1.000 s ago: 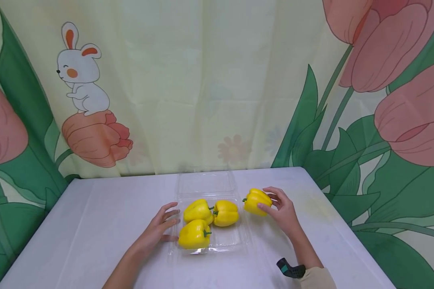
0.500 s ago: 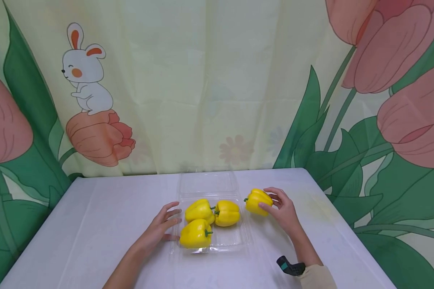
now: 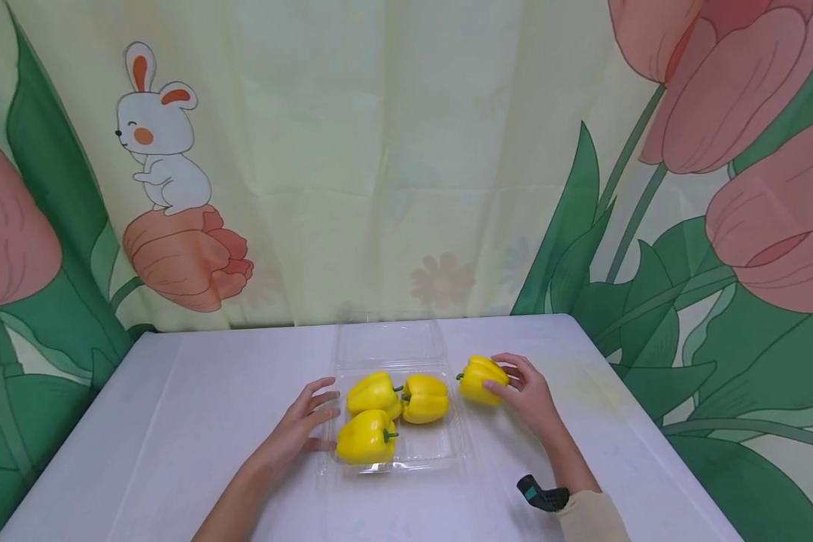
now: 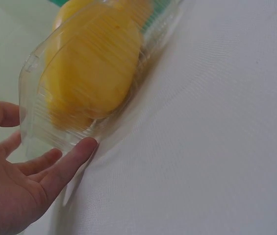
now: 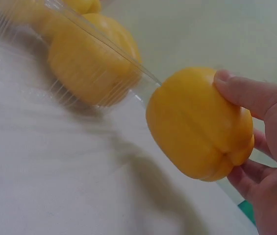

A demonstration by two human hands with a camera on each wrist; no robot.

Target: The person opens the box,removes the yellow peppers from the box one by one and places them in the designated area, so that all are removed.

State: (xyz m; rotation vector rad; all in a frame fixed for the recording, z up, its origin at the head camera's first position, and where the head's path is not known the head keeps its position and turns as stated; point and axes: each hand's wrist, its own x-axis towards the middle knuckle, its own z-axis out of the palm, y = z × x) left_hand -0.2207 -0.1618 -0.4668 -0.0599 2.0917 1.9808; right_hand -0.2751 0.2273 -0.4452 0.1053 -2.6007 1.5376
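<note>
Right hand (image 3: 530, 393) grips a yellow bell pepper (image 3: 479, 381), left hand (image 3: 296, 427) just spread loose beside a clear clamshell (image 3: 428, 447) with three more peppers (image 3: 378, 399), lid (image 3: 388, 343) toward the worktop (image 3: 203, 406) back edge.

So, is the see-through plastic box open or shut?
Open: the clear rectangular plastic box has its clear plastic lid folded back behind it, leaving three yellow bell peppers inside uncovered.

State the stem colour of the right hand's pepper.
The stem is green, clearest in the head view.
</note>
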